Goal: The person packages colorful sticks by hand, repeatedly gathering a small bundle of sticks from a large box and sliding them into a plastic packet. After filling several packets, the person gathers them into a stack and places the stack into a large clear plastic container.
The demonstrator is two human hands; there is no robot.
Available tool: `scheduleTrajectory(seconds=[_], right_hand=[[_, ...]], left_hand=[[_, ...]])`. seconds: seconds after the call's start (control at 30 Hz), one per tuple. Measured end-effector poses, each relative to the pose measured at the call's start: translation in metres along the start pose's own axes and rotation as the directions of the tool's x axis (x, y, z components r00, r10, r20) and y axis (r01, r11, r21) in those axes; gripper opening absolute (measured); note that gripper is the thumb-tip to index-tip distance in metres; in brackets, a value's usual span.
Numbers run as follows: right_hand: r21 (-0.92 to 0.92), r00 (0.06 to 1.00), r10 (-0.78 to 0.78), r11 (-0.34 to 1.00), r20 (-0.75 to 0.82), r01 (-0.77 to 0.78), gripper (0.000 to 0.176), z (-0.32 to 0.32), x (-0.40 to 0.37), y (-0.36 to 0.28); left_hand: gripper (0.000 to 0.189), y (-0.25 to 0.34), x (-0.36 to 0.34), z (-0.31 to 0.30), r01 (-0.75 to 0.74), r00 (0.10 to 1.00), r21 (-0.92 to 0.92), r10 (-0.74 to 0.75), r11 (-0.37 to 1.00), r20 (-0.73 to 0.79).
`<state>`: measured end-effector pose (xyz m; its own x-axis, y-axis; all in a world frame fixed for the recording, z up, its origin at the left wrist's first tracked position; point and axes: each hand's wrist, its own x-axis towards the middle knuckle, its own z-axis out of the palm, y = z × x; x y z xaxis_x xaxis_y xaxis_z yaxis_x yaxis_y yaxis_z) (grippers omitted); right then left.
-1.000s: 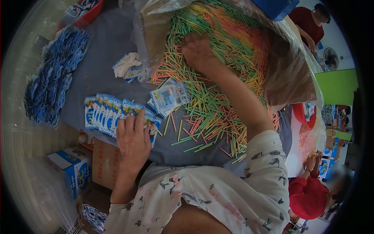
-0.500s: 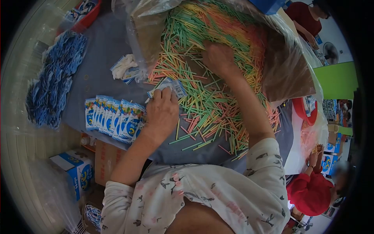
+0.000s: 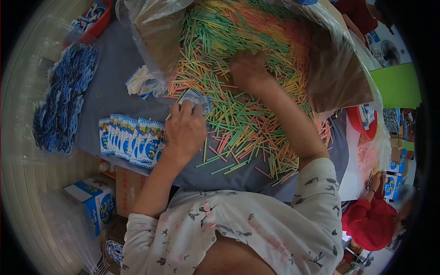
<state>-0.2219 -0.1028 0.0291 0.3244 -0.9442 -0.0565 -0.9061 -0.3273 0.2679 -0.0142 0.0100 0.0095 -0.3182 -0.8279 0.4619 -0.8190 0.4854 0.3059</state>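
My left hand [image 3: 185, 130] is closed with its fingertips on a small blue-and-white printed packet [image 3: 200, 101], at the near left edge of a heap of thin coloured sticks [image 3: 215, 39]. These sticks are green, yellow, orange and pink. Farther in, my right hand [image 3: 247, 71] reaches into the heap with curled fingers. Its fingertips are turned away, so what they grip is hidden. Left of my left hand, an overlapping row of printed packets [image 3: 130, 140] lies on the grey cloth [image 3: 110, 68]. A crumpled whitish bundle [image 3: 141, 83] with blue-striped edges lies beyond the row.
Blue-striped packets [image 3: 66, 98] form a long pile at the left. A red basin [image 3: 98, 30] stands behind it, another red basin [image 3: 370, 128] at the right. Clear plastic sheeting [image 3: 151, 32] and brown cardboard [image 3: 337, 78] flank the heap. A person in red [image 3: 369, 220] works at the right.
The whole view has shifted slightly. My right hand is still in the stick heap, a little more to the left in view. My left hand stays on the packet.
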Motion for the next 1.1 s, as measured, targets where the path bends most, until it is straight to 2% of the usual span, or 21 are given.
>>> scheduleTrajectory(seconds=[0.07, 0.13, 0.2, 0.33, 0.37, 0.4, 0.43, 0.47, 0.5, 0.53, 0.6, 0.63, 0.67, 0.7, 0.83, 0.87, 0.9, 0.93, 1.0, 1.03, 1.1], right_hand=[[0.017, 0.999, 0.018, 1.0, -0.029, -0.017, 0.03, -0.001, 0.006, -0.004], [0.032, 0.997, 0.038, 0.999, -0.061, -0.036, 0.03, -0.003, 0.012, -0.006], [-0.066, 0.999, 0.033, 0.997, -0.023, -0.035, 0.033, -0.001, 0.019, -0.009], [0.013, 0.993, 0.079, 0.997, 0.092, -0.081, 0.036, -0.013, 0.029, 0.003], [0.256, 0.988, 0.142, 0.954, 0.062, -0.154, 0.036, -0.017, 0.026, 0.011], [0.485, 0.977, 0.209, 0.85, 0.052, -0.207, 0.036, -0.018, 0.023, 0.019], [0.48, 0.978, 0.201, 0.854, 0.054, -0.202, 0.036, -0.013, 0.02, 0.024], [0.82, 0.961, 0.231, 0.572, -0.153, -0.007, 0.03, -0.004, 0.017, 0.03], [0.947, 0.887, 0.34, 0.191, -0.312, 0.26, 0.024, 0.005, 0.013, 0.037], [0.946, 0.89, 0.334, 0.196, -0.31, 0.256, 0.024, 0.015, 0.009, 0.05], [0.957, 0.918, 0.397, -0.266, 0.001, 0.114, 0.017, 0.03, 0.001, 0.074], [0.959, 0.917, 0.399, -0.261, 0.002, 0.111, 0.017, 0.019, -0.005, 0.063], [0.926, 0.857, 0.506, -0.27, -0.096, 0.263, 0.018, 0.008, -0.012, 0.048], [0.873, 0.773, 0.608, -0.261, -0.183, 0.412, 0.019, 0.0, -0.018, 0.037], [0.933, 0.848, 0.514, -0.226, -0.131, 0.281, 0.021, 0.019, -0.034, 0.035], [0.979, 0.875, 0.44, 0.134, -0.2, 0.156, 0.02, 0.029, -0.034, 0.041], [0.874, 0.909, 0.346, 0.485, -0.233, 0.039, 0.019, 0.027, -0.035, 0.043], [0.873, 0.908, 0.346, 0.486, -0.234, 0.04, 0.019, 0.022, -0.038, 0.047], [0.463, 0.899, 0.049, 0.868, -0.435, 0.177, 0.02, 0.011, -0.045, 0.052], [0.469, 0.9, 0.052, 0.866, -0.433, 0.175, 0.02, 0.011, -0.044, 0.047], [0.094, 0.99, 0.049, 0.995, -0.129, -0.037, 0.024, 0.01, -0.036, 0.032]], left_hand=[[0.007, 0.0, 0.001, -0.003, 0.005, 0.999, 0.025, -0.006, 1.0, 0.043], [0.01, -0.006, 0.008, -0.014, 0.081, 0.995, -0.157, -0.072, 0.984, 0.062], [0.011, -0.018, 0.013, -0.02, 0.113, 0.992, -0.247, -0.094, 0.962, 0.089], [0.012, -0.023, 0.012, -0.021, 0.186, 0.98, -0.352, -0.147, 0.917, 0.137], [0.012, -0.02, 0.008, -0.017, 0.192, 0.979, -0.354, -0.155, 0.915, 0.132], [0.011, -0.015, 0.001, -0.011, 0.074, 0.997, -0.229, -0.066, 0.971, 0.045], [0.01, -0.013, -0.004, -0.005, -0.038, 0.999, -0.09, 0.036, 0.995, -0.027], [0.01, -0.013, -0.008, -0.001, -0.03, 0.999, -0.093, 0.027, 0.995, -0.03], [0.009, -0.013, -0.01, 0.003, -0.036, 0.999, -0.071, 0.034, 0.997, -0.03], [0.007, -0.013, -0.012, 0.006, -0.044, 0.999, -0.05, 0.043, 0.998, -0.029], [0.006, -0.02, -0.006, -0.001, -0.017, 1.0, -0.107, 0.015, 0.994, -0.019], [0.005, -0.024, -0.003, -0.004, 0.007, 1.0, -0.155, -0.008, 0.988, -0.009], [0.005, -0.027, 0.0, -0.006, 0.006, 1.0, -0.159, -0.008, 0.987, -0.011], [0.005, -0.03, 0.002, -0.007, -0.021, 0.999, -0.144, 0.014, 0.989, -0.052], [0.005, -0.026, -0.005, -0.003, -0.075, 0.996, -0.02, 0.074, 0.997, -0.042], [0.005, -0.024, -0.008, -0.005, -0.081, 0.996, -0.02, 0.08, 0.997, -0.04], [0.006, -0.02, -0.009, -0.014, -0.035, 0.999, -0.073, 0.036, 0.997, 0.016], [0.006, -0.018, -0.008, -0.019, 0.019, 0.997, -0.123, -0.01, 0.992, 0.073], [0.006, -0.022, -0.008, -0.023, 0.004, 0.997, -0.144, 0.008, 0.99, 0.078], [0.007, -0.024, -0.008, -0.024, -0.024, 0.995, -0.168, 0.039, 0.986, 0.088], [0.007, -0.029, -0.007, -0.024, -0.002, 0.993, -0.171, 0.022, 0.985, 0.116]])
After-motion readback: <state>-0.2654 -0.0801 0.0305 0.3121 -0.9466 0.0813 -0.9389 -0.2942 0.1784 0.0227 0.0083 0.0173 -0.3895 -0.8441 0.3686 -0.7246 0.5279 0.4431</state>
